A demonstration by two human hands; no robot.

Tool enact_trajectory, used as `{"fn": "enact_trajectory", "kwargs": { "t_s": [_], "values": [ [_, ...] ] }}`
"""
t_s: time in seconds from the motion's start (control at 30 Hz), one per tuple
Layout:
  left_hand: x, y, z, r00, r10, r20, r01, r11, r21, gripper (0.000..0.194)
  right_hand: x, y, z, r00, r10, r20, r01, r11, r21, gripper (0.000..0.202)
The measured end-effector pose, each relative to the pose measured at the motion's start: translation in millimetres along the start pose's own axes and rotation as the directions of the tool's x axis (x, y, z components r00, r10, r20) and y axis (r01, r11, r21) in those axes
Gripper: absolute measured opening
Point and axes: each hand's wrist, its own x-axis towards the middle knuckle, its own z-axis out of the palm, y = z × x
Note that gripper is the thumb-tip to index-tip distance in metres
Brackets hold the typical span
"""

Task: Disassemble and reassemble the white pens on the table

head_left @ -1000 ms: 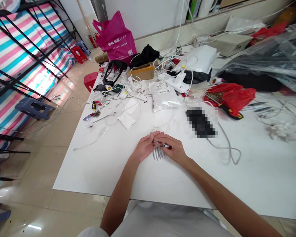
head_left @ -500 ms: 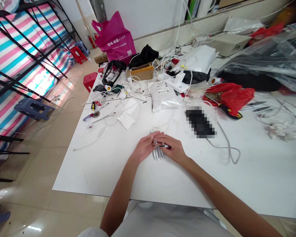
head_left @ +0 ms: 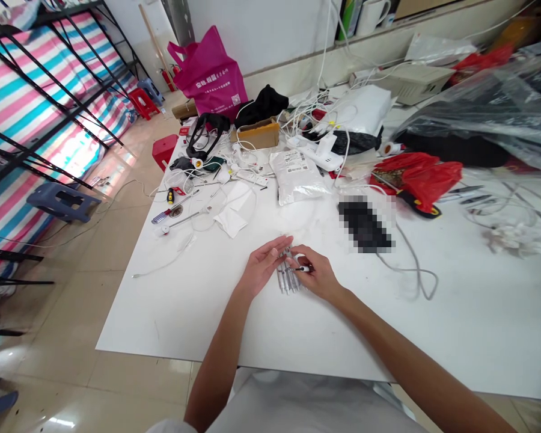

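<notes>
Several slim, clear-and-silver pens (head_left: 287,282) lie side by side in a row on the white table (head_left: 198,319), partly covered by my hands. My left hand (head_left: 262,264) rests along the left and upper side of the row, its fingers stretched out and held together. Over the right side of the row, my right hand (head_left: 316,272) has its fingers curled around a white pen (head_left: 303,269) with a dark, thin end that points left. The fingertips of my right hand hide the upper part of some pens.
A pixelated dark object (head_left: 366,225) with a grey cable (head_left: 421,270) lies to the right. Farther back are a white plastic package (head_left: 300,177), a red bag (head_left: 433,180), tangled white cables (head_left: 297,117) and a magenta bag (head_left: 216,78). Screwdrivers (head_left: 166,213) lie at the left edge.
My hands have moved slightly apart, and the right hand's fingertips have come down onto the pen row. The small silver piece seen between my hands no longer shows there.
</notes>
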Motion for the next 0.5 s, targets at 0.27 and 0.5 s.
{"fn": "enact_trajectory", "kwargs": {
  "t_s": [0.27,0.5],
  "values": [
    [5,-9,-6.1,0.985,0.103,-0.14,-0.101,0.995,0.027,0.02,7,-6,0,1.0,-0.003,0.017,0.002,0.997,0.072,0.02],
    [4,-7,-5.6,0.993,-0.022,-0.113,0.024,1.0,0.016,0.032,10,-15,-5,0.991,0.001,-0.135,0.021,0.986,0.164,0.019]
  ]
}}
